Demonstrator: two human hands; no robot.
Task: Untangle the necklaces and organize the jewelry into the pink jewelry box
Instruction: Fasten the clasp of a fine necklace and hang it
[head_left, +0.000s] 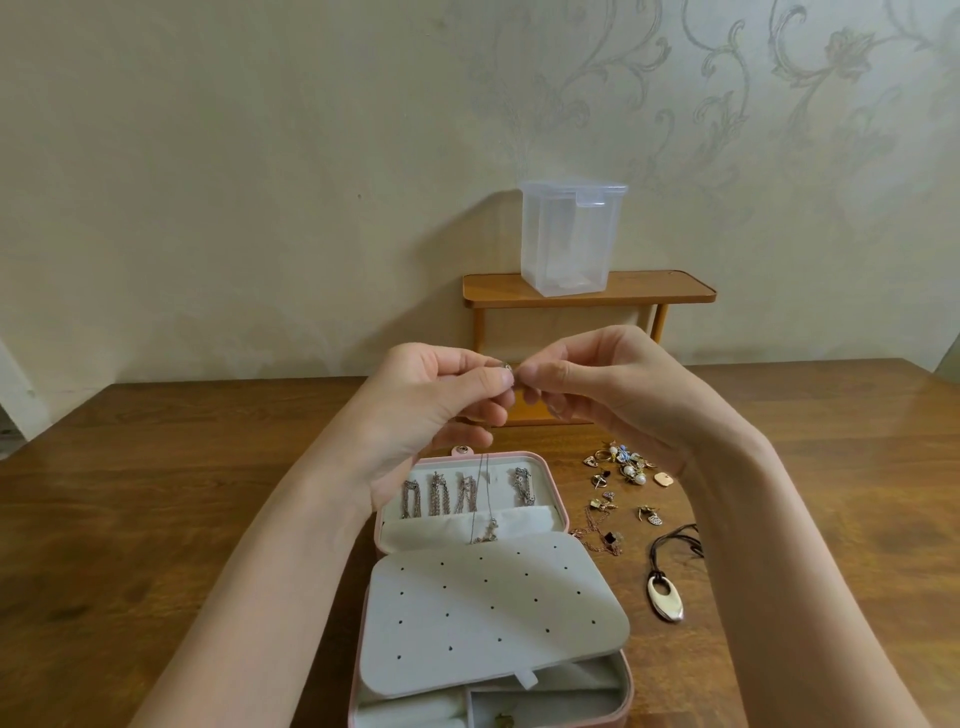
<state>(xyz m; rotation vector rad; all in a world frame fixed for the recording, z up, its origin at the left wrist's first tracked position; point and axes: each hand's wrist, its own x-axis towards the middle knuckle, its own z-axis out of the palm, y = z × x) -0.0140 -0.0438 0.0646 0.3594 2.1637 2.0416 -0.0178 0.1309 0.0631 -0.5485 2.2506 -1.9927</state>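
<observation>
My left hand (447, 400) and my right hand (597, 384) meet above the open pink jewelry box (626, 691), each pinching an end of a thin silver necklace (487, 499) at its clasp. The chain hangs down, and its small pendant rests on the grey pocket of the lid. Several chains (441, 493) hang in a row inside the lid. A grey perforated earring panel (493, 608) covers the base compartments. Loose earrings and rings (621, 467) lie to the right of the box, with a rose-gold chain (597, 538) and a cord necklace with an oval pendant (665, 597).
A small wooden shelf (649, 291) stands at the back of the wooden table (156, 493) against the wall, with a clear lidded plastic container (569, 239) on top. A patterned wall rises behind.
</observation>
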